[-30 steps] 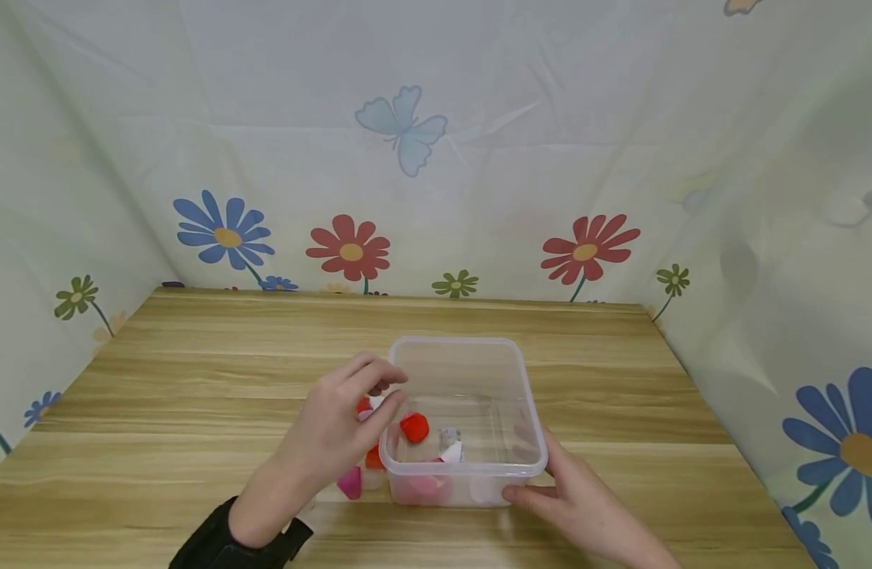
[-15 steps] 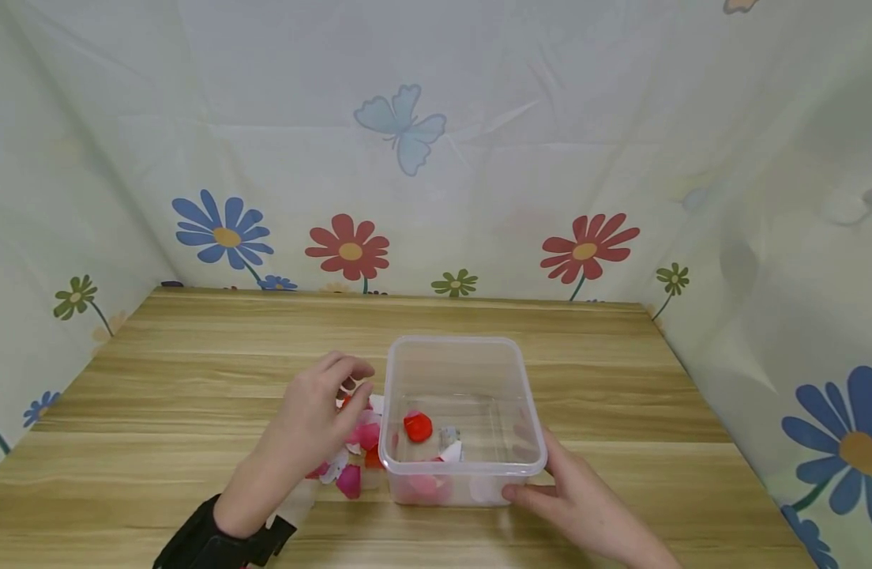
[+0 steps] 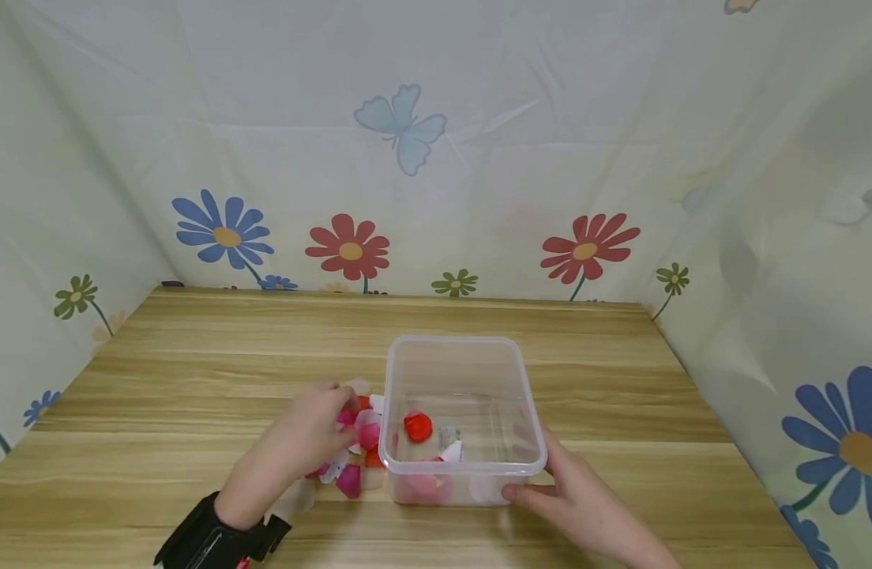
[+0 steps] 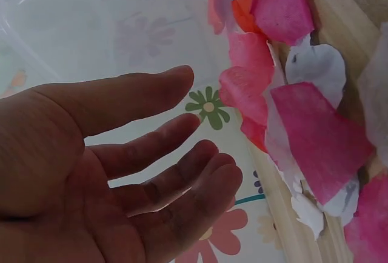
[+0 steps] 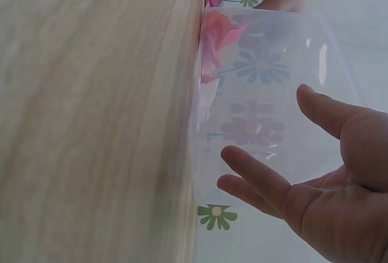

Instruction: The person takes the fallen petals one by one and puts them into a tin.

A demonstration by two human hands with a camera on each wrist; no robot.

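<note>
A clear plastic box (image 3: 464, 468) stands uncovered on the wooden table, holding a red petal (image 3: 418, 427) and several pink and white pieces. My right hand (image 3: 581, 506) holds its near right corner, thumb on the front wall and fingers along the right side; the right wrist view shows the same hand (image 5: 330, 184) against the see-through wall. To the left of the box lies a loose pile of artificial petals (image 3: 349, 480) in pink, red, orange and white. Over its left part is my left hand (image 3: 301, 431). The left wrist view shows that hand (image 4: 145, 172) with fingers loosely bent and nothing between them.
The wooden table (image 3: 230, 356) stretches back to a white curtain (image 3: 621, 142) printed with flowers and a butterfly. More curtain hangs along both sides. A black wrist strap (image 3: 212, 533) sits on my left forearm. A small pale item (image 3: 449, 436) lies inside the box.
My left hand has moved left from the box's rim and down to the petal pile, uncovering more petals. The red petal in the box shifted slightly right. My right hand has stayed put.
</note>
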